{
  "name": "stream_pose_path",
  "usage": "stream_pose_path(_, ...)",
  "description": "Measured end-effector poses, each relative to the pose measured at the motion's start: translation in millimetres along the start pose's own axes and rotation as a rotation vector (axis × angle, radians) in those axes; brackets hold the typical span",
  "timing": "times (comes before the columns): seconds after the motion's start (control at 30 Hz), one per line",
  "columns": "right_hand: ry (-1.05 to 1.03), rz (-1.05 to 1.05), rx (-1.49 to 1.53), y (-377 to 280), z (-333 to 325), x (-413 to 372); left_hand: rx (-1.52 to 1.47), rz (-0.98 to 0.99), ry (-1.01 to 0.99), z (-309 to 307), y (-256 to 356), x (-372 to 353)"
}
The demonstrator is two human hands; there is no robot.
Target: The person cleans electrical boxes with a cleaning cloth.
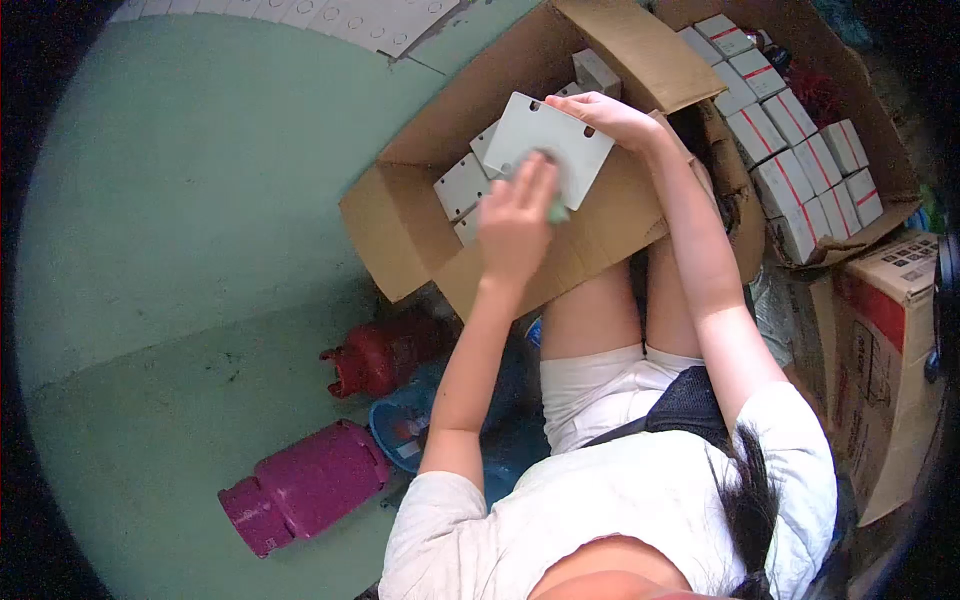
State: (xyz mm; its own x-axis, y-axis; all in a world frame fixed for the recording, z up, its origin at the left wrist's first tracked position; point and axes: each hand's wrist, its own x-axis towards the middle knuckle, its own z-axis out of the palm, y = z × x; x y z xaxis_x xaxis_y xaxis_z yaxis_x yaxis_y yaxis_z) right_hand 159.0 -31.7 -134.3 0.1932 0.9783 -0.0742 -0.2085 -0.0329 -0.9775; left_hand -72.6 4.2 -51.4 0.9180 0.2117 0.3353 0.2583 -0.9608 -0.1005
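Note:
A flat white plate (575,165) with dark holes is tilted above an open cardboard box (600,225). My right hand (615,118) grips its upper right edge. On the plate's face lies my left hand (515,220), blurred, with fingers together. Something small, partly green (558,212), shows beside those fingers; its shape is unclear. Below the plate, inside the box, are several white pieces (462,187) with dark holes, partly hidden by the plate and my left hand.
Another carton (890,185) at the upper right holds several white boxes with red stripes (785,185). A printed carton (870,350) stands right. At lower left are a purple cylinder (320,475), a red cylinder (390,355) and a blue basin (385,435). Green wall (200,180) at left.

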Motion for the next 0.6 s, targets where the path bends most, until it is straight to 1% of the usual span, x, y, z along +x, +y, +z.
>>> stream_pose_path(0.03,0.016,-0.006,0.03,0.2,1.4,0.0,0.001,0.001,0.0,-0.4,4.9,-3.5)
stream_pose_path(0.1,0.039,-0.007,0.06,-1.1,2.0,-2.8,-0.012,0.338,0.007,1.3,12.3,-6.3)
stream_pose_path(0.17,0.068,-0.053,0.029,-3.0,4.8,-6.7,-0.038,0.325,-0.018,0.0,-5.8,0.4)
stream_pose_path(0.2,0.071,-0.048,0.033,-2.3,4.7,-7.3,0.001,0.159,0.004,-3.5,-14.7,6.5)
stream_pose_path(0.23,0.062,0.006,0.019,-2.6,4.4,-6.7,0.044,-0.006,0.028,-5.6,-19.0,10.5)
stream_pose_path(0.27,0.054,0.056,0.003,-5.1,3.5,-4.8,0.047,-0.002,0.027,-4.8,-20.6,12.8)
stream_pose_path(0.33,0.051,0.006,0.011,5.2,0.4,0.9,0.097,-0.183,0.025,-3.5,-21.6,16.3)
stream_pose_path(0.37,0.045,-0.035,0.016,9.9,-1.5,4.2,0.102,-0.182,0.029,-2.9,-16.8,15.3)
stream_pose_path(0.43,0.028,-0.043,0.03,7.5,0.1,3.4,-0.071,0.136,-0.07,-1.7,2.3,7.4)
stream_pose_path(0.47,0.015,-0.045,0.045,6.7,-0.4,2.3,-0.102,0.24,-0.084,-2.1,8.9,4.8)
stream_pose_path(0.57,0.061,-0.082,0.051,11.9,1.2,3.4,-0.04,0.216,-0.054,4.5,-4.0,9.1)
stream_pose_path(0.6,0.06,-0.075,0.056,11.8,2.2,1.2,-0.02,0.072,-0.071,-7.5,-6.7,17.8)
